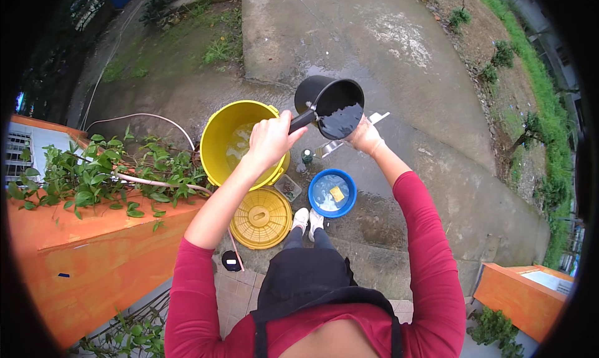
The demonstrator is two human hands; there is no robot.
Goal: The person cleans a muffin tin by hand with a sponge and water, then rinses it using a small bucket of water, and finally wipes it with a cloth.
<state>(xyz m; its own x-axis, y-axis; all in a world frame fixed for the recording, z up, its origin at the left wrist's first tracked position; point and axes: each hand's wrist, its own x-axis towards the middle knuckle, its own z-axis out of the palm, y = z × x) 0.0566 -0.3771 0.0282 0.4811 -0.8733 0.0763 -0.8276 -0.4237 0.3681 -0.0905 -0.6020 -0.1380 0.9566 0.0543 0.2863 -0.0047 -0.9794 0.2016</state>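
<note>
My left hand (271,138) grips the handle of a black plastic dipper (309,93). The dipper is tilted to the right, and water (344,119) lies against its lower wall near the rim. Close by its right edge is my wet right hand (365,135), with its fingers mostly hidden behind the dipper. A shiny metal piece (331,147) shows to the left of that hand, and a pale flat bar (380,117) juts out on its other side. Whether the hand holds them cannot be made out. Below my left forearm stands a large yellow bucket (215,138) with some water in it.
A blue basin (352,201) holds cloudy water and a yellow sponge (336,194). Beside it are a yellow lid (259,234), a clear plastic container (288,188) and a bottle (307,155). A pink hose (154,182) crosses the orange planter wall (117,255). The concrete (444,194) is wet.
</note>
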